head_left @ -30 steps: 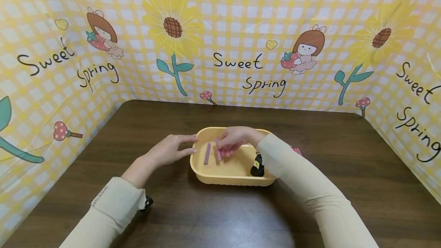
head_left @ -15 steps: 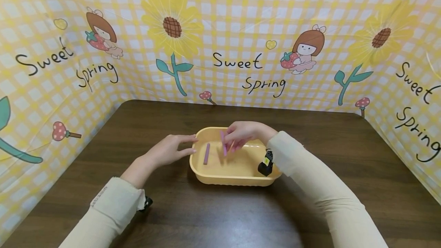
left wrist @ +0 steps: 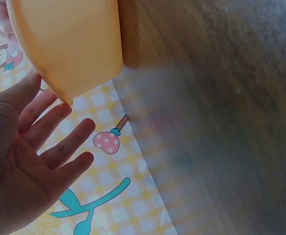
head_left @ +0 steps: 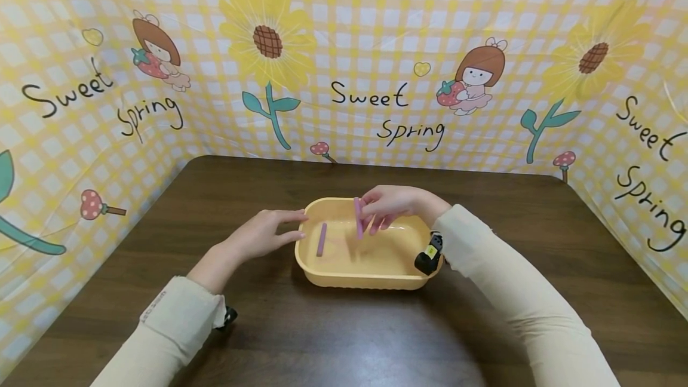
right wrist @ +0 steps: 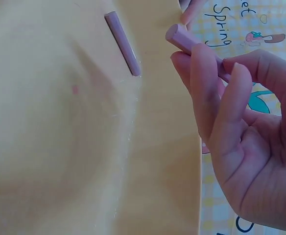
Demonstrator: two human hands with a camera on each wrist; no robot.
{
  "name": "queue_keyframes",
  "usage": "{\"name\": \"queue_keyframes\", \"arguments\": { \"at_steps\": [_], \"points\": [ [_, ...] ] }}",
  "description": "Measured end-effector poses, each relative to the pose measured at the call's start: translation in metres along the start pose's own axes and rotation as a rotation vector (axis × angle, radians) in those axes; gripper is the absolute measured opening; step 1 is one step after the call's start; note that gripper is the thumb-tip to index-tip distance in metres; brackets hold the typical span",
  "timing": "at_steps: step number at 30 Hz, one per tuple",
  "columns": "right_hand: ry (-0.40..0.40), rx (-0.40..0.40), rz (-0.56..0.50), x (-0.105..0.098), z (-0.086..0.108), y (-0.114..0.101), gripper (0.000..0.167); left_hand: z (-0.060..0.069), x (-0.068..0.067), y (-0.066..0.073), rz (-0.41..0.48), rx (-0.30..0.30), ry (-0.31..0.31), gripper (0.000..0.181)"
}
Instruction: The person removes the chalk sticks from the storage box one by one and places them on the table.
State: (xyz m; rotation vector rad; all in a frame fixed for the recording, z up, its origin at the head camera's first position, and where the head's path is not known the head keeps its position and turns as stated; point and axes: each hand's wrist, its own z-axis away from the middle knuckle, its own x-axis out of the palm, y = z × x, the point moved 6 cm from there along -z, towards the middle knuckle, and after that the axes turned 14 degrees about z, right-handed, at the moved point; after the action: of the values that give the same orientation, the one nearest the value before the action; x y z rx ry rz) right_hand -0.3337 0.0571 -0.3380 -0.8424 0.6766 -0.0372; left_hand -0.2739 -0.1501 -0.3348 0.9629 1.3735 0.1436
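A yellow tray (head_left: 371,282) with rounded corners stands on the dark table. My left hand (head_left: 266,232) is at the tray's left rim, its loose, mostly straight fingers touching the edge; the left wrist view shows thumb and fingers at that rim. Above the inside of the tray, my right hand (head_left: 395,203) pinches a purple stick (head_left: 358,220) between thumb and fingers. That stick is tilted up, clear of the tray floor, its blunt end (right wrist: 172,34) facing the right wrist view. A second purple stick (head_left: 321,240) lies on the tray floor near the left side.
Dark wooden table (head_left: 344,339) surrounds the tray on all sides. A checked cloth (head_left: 365,58) with printed flowers walls in the back and both sides. A black camera (head_left: 429,255) on the right wrist hangs over the tray's right end.
My right hand has lifted its purple stick off the tray floor and moved right and up with it. The left hand and the other stick have kept their places.
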Motion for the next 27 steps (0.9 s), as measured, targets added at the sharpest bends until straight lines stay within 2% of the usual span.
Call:
{"name": "queue_keyframes", "arguments": {
  "at_steps": [13, 27],
  "points": [
    [0.043, 0.012, -0.023, -0.003, 0.018, 0.006, 0.020, 0.000, -0.001, 0.001, 0.000, -0.013, -0.006, 0.043],
    [0.089, 0.017, -0.036, -0.007, 0.035, 0.023, 0.021, -0.001, 0.000, -0.001, -0.010, -0.015, -0.008, 0.043]
  ]
}}
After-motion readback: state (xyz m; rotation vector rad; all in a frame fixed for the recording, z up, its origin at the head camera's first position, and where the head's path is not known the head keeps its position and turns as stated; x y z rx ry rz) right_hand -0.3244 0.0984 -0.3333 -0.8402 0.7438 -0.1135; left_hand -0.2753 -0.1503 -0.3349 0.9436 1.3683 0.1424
